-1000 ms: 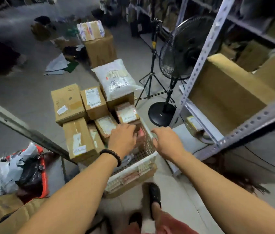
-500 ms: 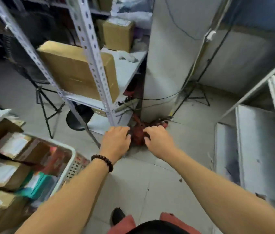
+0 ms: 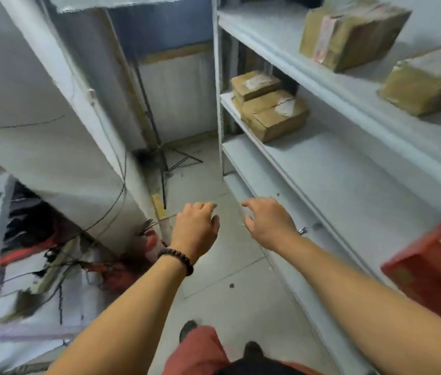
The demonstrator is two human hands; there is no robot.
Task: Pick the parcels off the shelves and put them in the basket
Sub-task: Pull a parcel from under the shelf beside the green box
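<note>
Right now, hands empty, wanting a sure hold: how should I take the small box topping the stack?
Probably grip the small box across its two long sides, reaching in from the open front of the shelf: it lies flat atop the bigger boxes, sides exposed.

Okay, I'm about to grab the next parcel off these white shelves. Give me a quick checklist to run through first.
1. Left hand free: ok, it holds nothing.
2. Right hand free: ok, it holds nothing.
3. Parcels left to pick: ok, a stack of brown boxes sits on the white shelves, with another brown box higher up.
4. Stack within reach: cannot tell, both hands are short of it.
5. Basket in sight: not ok, it is out of view.
6. Parcel weight: cannot tell.
</note>
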